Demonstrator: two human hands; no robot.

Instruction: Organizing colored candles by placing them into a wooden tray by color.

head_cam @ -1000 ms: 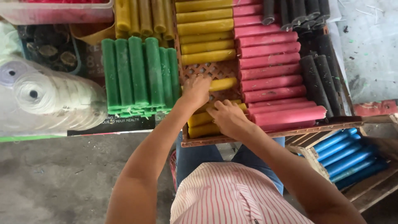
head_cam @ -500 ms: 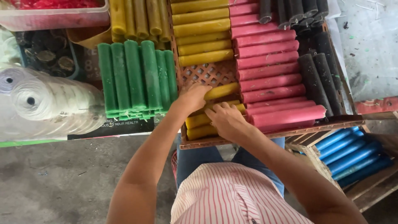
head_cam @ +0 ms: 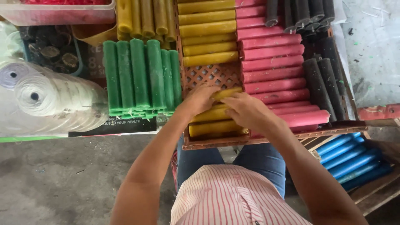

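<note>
Yellow sticks (head_cam: 212, 118) are lying at the near end of the brown crate (head_cam: 216, 143); we are seeing the left hand (head_cam: 199, 100) and right hand (head_cam: 246, 110) both resting on them, fingers curled loosely. Pink sticks (head_cam: 271, 62) are lying beside, green sticks (head_cam: 141, 75) left.

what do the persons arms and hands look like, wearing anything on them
Both arms are bare from the upper arm down: no sleeves, gloves, watch, bracelets or rings show on the left hand or the right hand. The only clothing in view is a shirt with thin pink and white vertical stripes and blue jeans below it. Fingernail detail is too small to tell.
</note>
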